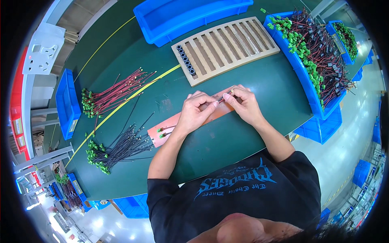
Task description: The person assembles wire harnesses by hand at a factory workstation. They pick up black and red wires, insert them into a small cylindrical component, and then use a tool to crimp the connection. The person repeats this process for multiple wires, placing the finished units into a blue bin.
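Note:
Over a flat copper-coloured strip (216,113), my left hand (196,110) and my right hand (245,104) are both closed in a pinch. A thin dark wire (221,98) spans the small gap between their fingertips; a tiny yellowish tip shows by the right fingers. At the strip's left end lie two green connectors (160,130) whose red and dark leads run under my left hand. My fingers hide most of the wire, and whether it belongs to these leads I cannot tell.
Left on the green table (243,141) lie bundles of red wires (121,89) and black wires (129,141) with green connectors. Beyond my hands stands a slotted wooden rack (223,46) with black rings (186,60). Blue bins (194,24) stand behind it; a full wire bin (302,69) is at right.

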{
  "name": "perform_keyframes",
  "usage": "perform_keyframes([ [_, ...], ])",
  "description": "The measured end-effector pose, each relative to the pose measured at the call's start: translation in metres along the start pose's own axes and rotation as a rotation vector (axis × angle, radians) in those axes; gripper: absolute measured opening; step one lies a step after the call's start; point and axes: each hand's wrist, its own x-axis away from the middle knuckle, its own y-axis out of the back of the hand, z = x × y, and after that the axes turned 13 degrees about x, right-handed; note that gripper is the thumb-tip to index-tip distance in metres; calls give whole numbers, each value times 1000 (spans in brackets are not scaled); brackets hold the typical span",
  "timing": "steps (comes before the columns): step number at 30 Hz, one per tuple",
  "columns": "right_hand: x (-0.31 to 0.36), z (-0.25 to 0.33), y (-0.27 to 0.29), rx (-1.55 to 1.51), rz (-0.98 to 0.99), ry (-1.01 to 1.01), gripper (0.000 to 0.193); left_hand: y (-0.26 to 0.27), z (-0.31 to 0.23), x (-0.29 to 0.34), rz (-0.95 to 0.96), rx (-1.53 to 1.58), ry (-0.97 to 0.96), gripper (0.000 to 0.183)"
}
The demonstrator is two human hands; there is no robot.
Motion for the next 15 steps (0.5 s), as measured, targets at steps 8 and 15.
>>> perform_keyframes([
  [8, -3, -2, 2, 36, 91, -17, 19, -1, 0, -1, 10, -37, -28, 8],
  [15, 0, 4, 3, 112, 94, -2, 19, -7, -2, 1, -81, -33, -48, 8],
])
